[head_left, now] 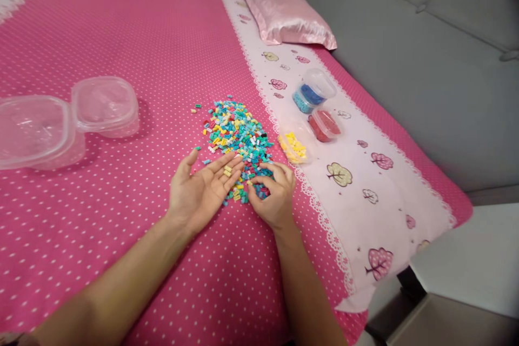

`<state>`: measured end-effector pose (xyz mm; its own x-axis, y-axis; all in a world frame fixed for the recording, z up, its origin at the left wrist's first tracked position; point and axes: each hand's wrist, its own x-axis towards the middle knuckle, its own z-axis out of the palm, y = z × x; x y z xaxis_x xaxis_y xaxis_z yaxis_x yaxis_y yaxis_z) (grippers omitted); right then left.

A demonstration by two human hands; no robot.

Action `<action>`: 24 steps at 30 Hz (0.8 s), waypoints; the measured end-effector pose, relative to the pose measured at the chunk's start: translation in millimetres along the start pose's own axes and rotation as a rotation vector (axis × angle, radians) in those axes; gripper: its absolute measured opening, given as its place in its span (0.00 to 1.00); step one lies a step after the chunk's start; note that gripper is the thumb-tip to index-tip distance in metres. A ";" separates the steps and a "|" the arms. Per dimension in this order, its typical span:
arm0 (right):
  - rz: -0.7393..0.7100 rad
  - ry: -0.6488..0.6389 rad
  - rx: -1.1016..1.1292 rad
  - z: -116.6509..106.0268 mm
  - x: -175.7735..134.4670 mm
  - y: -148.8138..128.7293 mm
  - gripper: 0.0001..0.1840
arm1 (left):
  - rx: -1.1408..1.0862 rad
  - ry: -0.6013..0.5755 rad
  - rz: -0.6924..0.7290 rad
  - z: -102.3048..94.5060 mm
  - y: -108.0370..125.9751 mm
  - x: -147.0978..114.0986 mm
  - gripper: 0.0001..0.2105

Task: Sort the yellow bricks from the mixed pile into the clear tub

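A mound of small multicoloured toy bricks [239,124] lies on the bedspread, mostly turquoise, yellow, white and red. My left hand [200,192] is palm up at the near left edge of the mound, fingers stretched flat. A few pale yellow bricks [227,171] rest on those fingers. Over the near right part of the mound, my right hand [273,192] curls with thumb and index finger pinched on a small pale yellow brick [250,183]. Just beyond it stands a clear tub of yellow bricks [294,147].
Further right are a tub of red pieces [324,124] and a tub with blue and turquoise pieces [308,96]. Two clear containers [104,105] [36,130] stand at the left. A pink pillow [286,13] lies at the back, beside a grey padded panel [409,75].
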<state>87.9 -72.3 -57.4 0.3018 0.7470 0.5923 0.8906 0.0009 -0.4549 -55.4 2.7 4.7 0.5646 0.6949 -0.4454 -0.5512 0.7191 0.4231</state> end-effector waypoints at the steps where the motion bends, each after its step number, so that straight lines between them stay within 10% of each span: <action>1: -0.006 0.033 0.007 -0.8 0.5 0.1 0.02 | -0.002 -0.002 -0.014 0.1 -1.0 -0.3 0.30; 24: -0.103 0.214 0.106 -8.9 3.4 -3.0 0.03 | -0.054 -0.105 -0.203 -1.8 -8.3 -0.9 0.33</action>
<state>89.3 -75.7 -48.2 0.2861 0.5818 0.7613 0.8831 0.1482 -0.4452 -52.5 -3.9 0.2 0.7268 0.5345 -0.4314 -0.4502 0.8450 0.2886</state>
